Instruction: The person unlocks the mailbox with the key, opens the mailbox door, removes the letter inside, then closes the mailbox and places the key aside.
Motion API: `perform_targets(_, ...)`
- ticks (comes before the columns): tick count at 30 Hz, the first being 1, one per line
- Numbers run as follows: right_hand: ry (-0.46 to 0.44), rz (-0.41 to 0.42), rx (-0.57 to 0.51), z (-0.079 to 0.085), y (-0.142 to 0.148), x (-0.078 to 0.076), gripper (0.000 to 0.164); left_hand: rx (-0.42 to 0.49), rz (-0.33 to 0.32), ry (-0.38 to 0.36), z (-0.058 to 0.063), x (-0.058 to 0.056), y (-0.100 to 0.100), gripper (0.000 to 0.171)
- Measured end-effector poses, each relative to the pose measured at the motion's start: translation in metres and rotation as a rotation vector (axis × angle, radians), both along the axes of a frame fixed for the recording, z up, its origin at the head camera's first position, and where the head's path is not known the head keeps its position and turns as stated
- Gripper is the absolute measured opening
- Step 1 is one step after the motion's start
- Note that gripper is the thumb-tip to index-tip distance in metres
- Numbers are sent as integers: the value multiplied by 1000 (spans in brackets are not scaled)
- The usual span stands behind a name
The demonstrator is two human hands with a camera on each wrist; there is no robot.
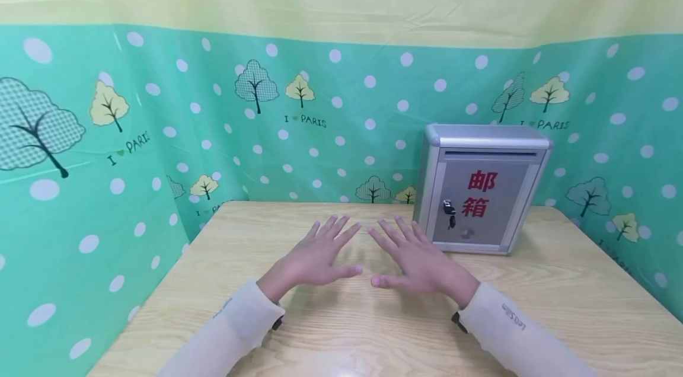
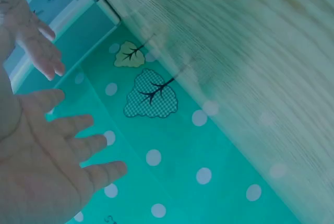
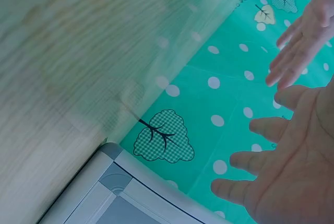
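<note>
Both hands hover palm down over the wooden table [image 1: 256,229], fingers straight and spread, thumbs pointing toward each other. My left hand [image 1: 318,252] is left of the middle, with nothing in its grasp. Just across from it, my right hand [image 1: 418,261] is likewise bare and nearest to the mailbox. That silver metal mailbox [image 1: 482,193] stands upright at the back right, with red characters, a slot near the top and a lock with keys [image 1: 449,211] hanging from it. In the left wrist view the left palm [image 2: 42,161] shows; the right palm [image 3: 297,156] shows in its own wrist view.
A green and yellow curtain [image 1: 299,146] printed with trees and dots hangs behind the table and along both sides. Bare wood lies to the left of the hands and in front of the mailbox.
</note>
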State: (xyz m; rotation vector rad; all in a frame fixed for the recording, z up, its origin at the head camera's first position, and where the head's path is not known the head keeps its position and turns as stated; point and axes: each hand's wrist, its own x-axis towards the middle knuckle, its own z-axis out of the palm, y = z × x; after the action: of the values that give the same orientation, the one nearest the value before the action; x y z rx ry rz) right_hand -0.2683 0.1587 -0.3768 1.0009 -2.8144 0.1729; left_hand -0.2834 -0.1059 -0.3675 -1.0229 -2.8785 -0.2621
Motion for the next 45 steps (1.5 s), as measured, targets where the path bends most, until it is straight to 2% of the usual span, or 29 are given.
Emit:
perform_targets(8, 18, -4, -28, 8, 1, -3, 92, 43, 15, 29, 2, -7, -2, 82)
perform_targets(14, 12, -19, -61, 15, 1, -4, 89, 147, 36, 58, 4, -15, -7, 76)
perform_targets(21, 80, -48, -104, 26, 4, -8, 82, 228, 63, 4, 6, -25, -7, 76)
perform_targets(27, 184, -27, -144, 33, 10, -14, 77, 309, 58, -31, 10, -32, -2, 74)
perform_targets(34, 329, -6, -212, 38, 21, -19, 69, 392, 25, -59, 14, -42, 10, 76)
perform_targets(45, 543, 32, -352, 36, 43, -24, 61, 503, -15, -122, 10, -55, 30, 78)
